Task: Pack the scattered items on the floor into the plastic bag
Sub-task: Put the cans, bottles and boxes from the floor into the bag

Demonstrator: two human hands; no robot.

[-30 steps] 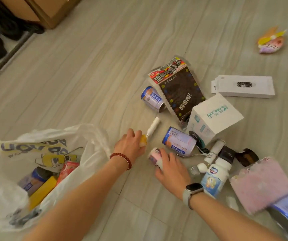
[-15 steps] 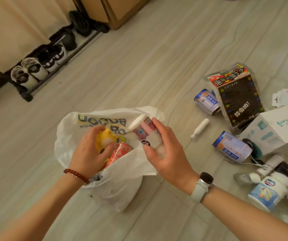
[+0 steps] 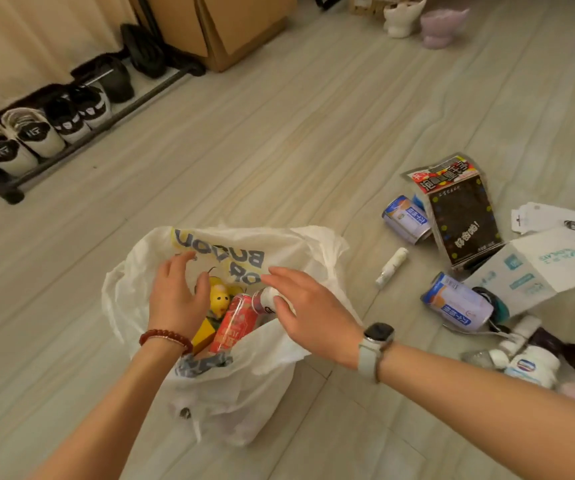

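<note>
Both my left hand and right hand hover slack-fingered and empty above the plastic bag; I'd next fetch the small white tube at two o'clock.

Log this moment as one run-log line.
stage: packing | left hand: open over plastic bag | right hand: open over bag mouth | in bag: red can | on floor: white tube

both arms reach forward; left hand and right hand open, fingers loosely spread
</note>
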